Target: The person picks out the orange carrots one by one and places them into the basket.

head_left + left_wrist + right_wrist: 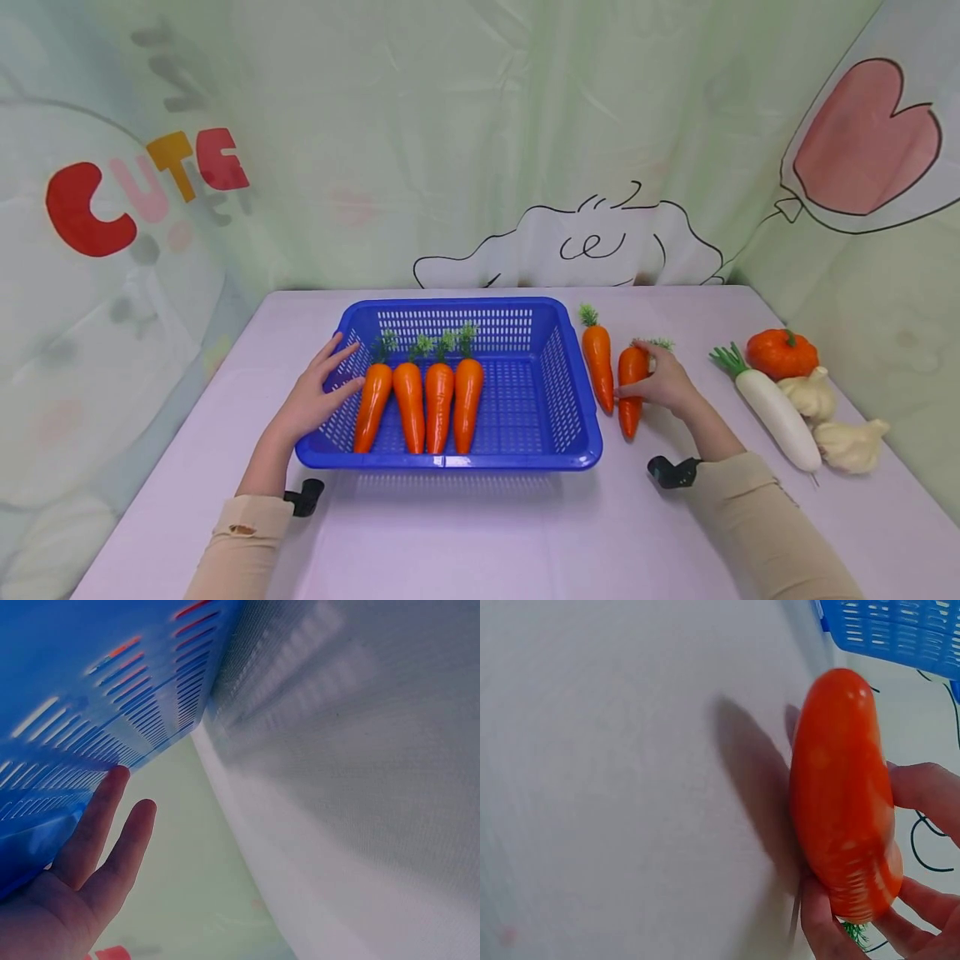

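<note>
A blue plastic basket (450,461) holds several orange carrots (438,404) in a row on its left side. My left hand (313,396) rests at the basket's left rim with its fingers spread and fairly straight. In the left wrist view, two fingers of the left hand (82,885) lie along the slotted outer wall. To the right of the basket, my right hand (660,379) grips a carrot (844,795) near its thick top, tip toward me. Its green leaves are partly hidden behind the fingers. Another carrot (597,354) lies between this one and the basket.
At the right of the table (465,542) are a white radish (778,417) with green leaves, a small orange pumpkin (782,354) and two garlic bulbs (851,444). A printed curtain (375,167) hangs behind the table.
</note>
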Motion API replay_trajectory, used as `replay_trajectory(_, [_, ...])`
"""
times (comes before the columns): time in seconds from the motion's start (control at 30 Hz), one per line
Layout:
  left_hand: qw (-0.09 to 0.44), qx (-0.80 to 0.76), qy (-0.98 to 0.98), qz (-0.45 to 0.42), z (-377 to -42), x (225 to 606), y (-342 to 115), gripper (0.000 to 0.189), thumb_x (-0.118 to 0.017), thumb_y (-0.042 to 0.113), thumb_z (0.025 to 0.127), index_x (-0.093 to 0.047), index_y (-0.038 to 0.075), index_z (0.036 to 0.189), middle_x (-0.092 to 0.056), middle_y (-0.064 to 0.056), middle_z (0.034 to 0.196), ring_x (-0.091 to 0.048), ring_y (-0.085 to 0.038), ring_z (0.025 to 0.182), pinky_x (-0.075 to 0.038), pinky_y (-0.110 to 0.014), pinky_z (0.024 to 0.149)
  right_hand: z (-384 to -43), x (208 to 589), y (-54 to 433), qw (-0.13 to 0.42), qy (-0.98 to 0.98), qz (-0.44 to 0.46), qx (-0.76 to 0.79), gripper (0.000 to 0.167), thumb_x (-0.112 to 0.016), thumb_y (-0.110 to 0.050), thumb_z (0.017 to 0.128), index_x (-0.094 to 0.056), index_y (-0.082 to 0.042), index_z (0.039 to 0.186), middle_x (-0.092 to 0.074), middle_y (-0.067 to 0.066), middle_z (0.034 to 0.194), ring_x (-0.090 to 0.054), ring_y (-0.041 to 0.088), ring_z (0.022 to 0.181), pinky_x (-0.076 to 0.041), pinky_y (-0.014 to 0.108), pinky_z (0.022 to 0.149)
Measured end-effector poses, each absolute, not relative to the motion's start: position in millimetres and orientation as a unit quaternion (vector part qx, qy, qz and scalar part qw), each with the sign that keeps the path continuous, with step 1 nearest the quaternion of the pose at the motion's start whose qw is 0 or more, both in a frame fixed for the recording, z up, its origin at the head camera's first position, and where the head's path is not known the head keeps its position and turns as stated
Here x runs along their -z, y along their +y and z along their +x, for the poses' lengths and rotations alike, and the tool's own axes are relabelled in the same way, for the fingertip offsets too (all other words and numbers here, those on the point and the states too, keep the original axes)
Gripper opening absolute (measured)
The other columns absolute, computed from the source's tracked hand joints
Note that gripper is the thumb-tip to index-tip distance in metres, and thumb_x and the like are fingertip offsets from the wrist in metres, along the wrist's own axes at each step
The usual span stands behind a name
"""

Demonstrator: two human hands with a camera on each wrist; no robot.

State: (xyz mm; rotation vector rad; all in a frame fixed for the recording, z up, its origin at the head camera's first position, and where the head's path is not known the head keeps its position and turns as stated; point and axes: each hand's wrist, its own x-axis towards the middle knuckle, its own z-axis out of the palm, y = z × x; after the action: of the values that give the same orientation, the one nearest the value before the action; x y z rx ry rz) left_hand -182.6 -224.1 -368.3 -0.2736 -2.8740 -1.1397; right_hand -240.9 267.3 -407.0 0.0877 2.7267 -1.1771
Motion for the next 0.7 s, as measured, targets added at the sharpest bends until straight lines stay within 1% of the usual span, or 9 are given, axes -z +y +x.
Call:
replay_trajectory(0.07, [0.017, 0.367, -0.926, -0.088, -183, 368, -224, 0.060, -0.057, 0.032, 0.089, -0.036, 0.013, 0.141, -0.012, -0.013, 0.152, -0.013, -0.041, 0.135, -0.020, -0.067, 0.097, -240, 407, 268, 0.087, 0.910, 0.034, 0.403, 0.097, -0.078, -0.021, 0.070, -0.018, -0.002, 0.144, -0.025, 0.035, 0.132, -0.034, 0.050, 0.110, -0.048, 0.052, 0.083])
replay_trajectory(0.1, [0.017, 0.367, -0.926, -0.088, -183, 369, -224, 0.060, -0.057, 0.032, 0.089, -0.036, 0.013, 0.141, -0.012, -0.013, 0.152, -0.013, -0.041, 0.135, -0.020, -0.067, 0.097, -239, 407, 269, 0.082, 0.909, 0.040, 0.406, 0.097, -0.079, -0.022, 0.069, -0.020, -0.004, 0.144, -0.024, 0.035, 0.132, -0.036, 0.049, 0.109, -0.050, 0.050, 0.080])
replay_trajectory(0.2, [0.018, 0.367, -0.926, -0.088, -183, 368, -224, 0.060, -0.057, 0.033, 0.089, -0.036, 0.013, 0.141, -0.012, -0.012, 0.152, -0.013, -0.041, 0.135, -0.020, -0.068, 0.097, -239, 408, 272, 0.085, 0.904, 0.047, 0.416, 0.101, -0.080, -0.027, 0.068, -0.019, -0.007, 0.145, -0.023, 0.035, 0.133, -0.036, 0.049, 0.108, -0.050, 0.049, 0.079])
replay_trajectory(0.23, [0.018, 0.368, -0.926, -0.088, -183, 368, -224, 0.060, -0.057, 0.033, 0.089, -0.036, 0.013, 0.141, -0.012, -0.012, 0.152, -0.013, -0.041, 0.135, -0.020, -0.068, 0.097, -238, 407, 273, 0.091, 0.901, 0.048, 0.421, 0.102, -0.079, -0.028, 0.068, -0.017, -0.007, 0.145, -0.021, 0.036, 0.134, -0.034, 0.049, 0.110, -0.049, 0.051, 0.082])
replay_trajectory(0.27, [0.018, 0.368, -0.925, -0.088, -183, 368, -224, 0.060, -0.057, 0.033, 0.089, -0.036, 0.013, 0.141, -0.012, -0.012, 0.152, -0.013, -0.041, 0.135, -0.020, -0.068, 0.097, -240, 408, 274, 0.086, 0.902, 0.053, 0.419, 0.101, -0.080, -0.029, 0.068, -0.018, -0.007, 0.145, -0.022, 0.036, 0.134, -0.036, 0.048, 0.109, -0.049, 0.051, 0.081])
replay_trajectory(0.3, [0.018, 0.369, -0.925, -0.088, -182, 368, -224, 0.060, -0.057, 0.033, 0.089, -0.036, 0.013, 0.141, -0.012, -0.012, 0.152, -0.013, -0.041, 0.135, -0.020, -0.068, 0.097, -240, 408, 275, 0.085, 0.902, 0.054, 0.419, 0.101, -0.080, -0.029, 0.068, -0.018, -0.007, 0.145, -0.022, 0.036, 0.134, -0.035, 0.048, 0.110, -0.048, 0.052, 0.082])
replay_trajectory(0.33, [0.017, 0.369, -0.925, -0.087, -182, 368, -224, 0.060, -0.057, 0.033, 0.089, -0.036, 0.013, 0.141, -0.012, -0.012, 0.152, -0.013, -0.041, 0.135, -0.021, -0.068, 0.097, -239, 406, 275, 0.089, 0.902, 0.052, 0.420, 0.101, -0.078, -0.030, 0.069, -0.016, -0.007, 0.146, -0.021, 0.035, 0.135, -0.033, 0.050, 0.111, -0.046, 0.055, 0.085])
replay_trajectory(0.5, [0.016, 0.368, -0.926, -0.084, -182, 368, -224, 0.060, -0.057, 0.033, 0.089, -0.036, 0.013, 0.141, -0.012, -0.012, 0.152, -0.013, -0.041, 0.135, -0.021, -0.068, 0.096, -235, 392, 271, 0.080, 0.900, 0.039, 0.426, 0.094, -0.073, -0.025, 0.075, -0.014, -0.004, 0.145, -0.019, 0.035, 0.138, -0.032, 0.050, 0.115, -0.039, 0.060, 0.091])
replay_trajectory(0.7, [0.015, 0.368, -0.926, -0.085, -182, 368, -224, 0.059, -0.057, 0.031, 0.089, -0.036, 0.012, 0.141, -0.012, -0.012, 0.152, -0.013, -0.041, 0.135, -0.020, -0.067, 0.097, -229, 379, 265, 0.088, 0.895, 0.030, 0.436, 0.092, -0.070, -0.023, 0.079, -0.011, -0.005, 0.146, -0.020, 0.035, 0.138, -0.035, 0.049, 0.114, -0.040, 0.057, 0.091])
